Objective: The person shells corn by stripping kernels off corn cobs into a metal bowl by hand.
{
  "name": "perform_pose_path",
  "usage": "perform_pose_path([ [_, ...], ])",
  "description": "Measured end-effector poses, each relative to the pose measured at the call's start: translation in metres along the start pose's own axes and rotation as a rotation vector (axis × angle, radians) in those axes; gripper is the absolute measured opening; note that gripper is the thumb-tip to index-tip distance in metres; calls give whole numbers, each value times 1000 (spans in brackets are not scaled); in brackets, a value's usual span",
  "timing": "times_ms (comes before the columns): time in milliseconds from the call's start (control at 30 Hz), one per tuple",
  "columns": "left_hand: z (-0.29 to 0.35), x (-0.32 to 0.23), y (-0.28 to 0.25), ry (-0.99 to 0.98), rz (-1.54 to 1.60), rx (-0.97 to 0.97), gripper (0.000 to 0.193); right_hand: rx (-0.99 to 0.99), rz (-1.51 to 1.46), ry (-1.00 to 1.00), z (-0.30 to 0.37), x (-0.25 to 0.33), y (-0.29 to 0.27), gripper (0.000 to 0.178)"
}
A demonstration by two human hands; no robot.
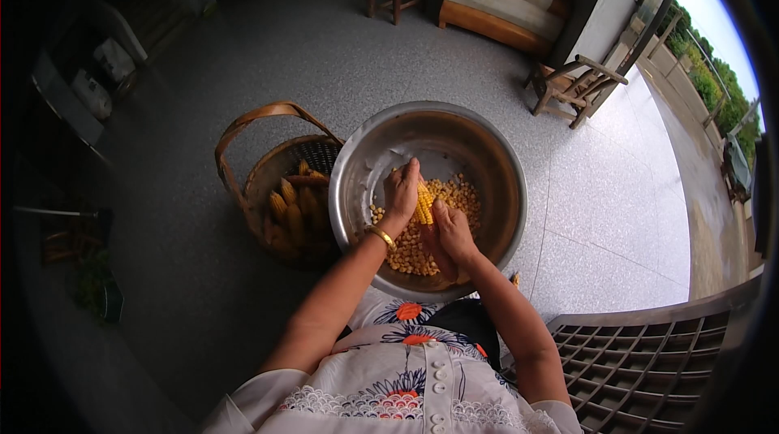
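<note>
Over a wide metal basin [510, 190], both hands are closed round a yellow ear of corn [425, 204]. My left hand [400, 194] wraps its upper left side, with a gold bangle [380, 237] at the wrist. My right hand [451, 229] presses against its lower right side, thumb on the kernels. Below the right hand shows a reddish, longish shape that I cannot make out, perhaps fingers or a bare cob. Loose corn kernels [414, 255] cover part of the basin's bottom. The palms hide much of the ear.
Left of the basin stands a woven basket [253, 190] with a tall handle, holding several ears of corn [294, 211]. A small wooden chair [572, 91] stands by the doorway at right. A metal lattice [649, 361] lies at lower right. A sofa [505, 4] is at the back.
</note>
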State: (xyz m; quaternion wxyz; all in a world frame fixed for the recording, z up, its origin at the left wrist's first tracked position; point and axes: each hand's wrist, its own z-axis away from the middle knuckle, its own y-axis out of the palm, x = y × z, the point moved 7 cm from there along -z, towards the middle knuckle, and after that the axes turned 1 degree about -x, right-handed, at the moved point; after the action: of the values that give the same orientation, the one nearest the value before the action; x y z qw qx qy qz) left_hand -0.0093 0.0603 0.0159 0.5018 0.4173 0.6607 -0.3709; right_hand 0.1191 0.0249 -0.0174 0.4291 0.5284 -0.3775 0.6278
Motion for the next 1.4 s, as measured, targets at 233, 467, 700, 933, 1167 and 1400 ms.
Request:
perform_pose_path([
  [233, 2, -2, 2, -5, -45, 14, 47, 92, -182, 172, 10, 17, 11, 40],
  [467, -1, 17, 3, -87, 143, 18, 45, 173, -262, 121, 7, 14, 13, 44],
  [700, -2, 15, 6, -56, 156, 67, 45, 56, 56, -36, 5, 16, 5, 43],
  [933, -2, 18, 3, -145, 253, 58, 41, 95, 8, -10, 3, 14, 8, 40],
  [1167, -1, 33, -5, -354, 433, -120, 42, -110, -112, -206, -1, 26, -6, 32],
  [1400, -4, 15, -8, -77, 80, -93, 47, 9, 175, 27, 11, 24, 12, 45],
])
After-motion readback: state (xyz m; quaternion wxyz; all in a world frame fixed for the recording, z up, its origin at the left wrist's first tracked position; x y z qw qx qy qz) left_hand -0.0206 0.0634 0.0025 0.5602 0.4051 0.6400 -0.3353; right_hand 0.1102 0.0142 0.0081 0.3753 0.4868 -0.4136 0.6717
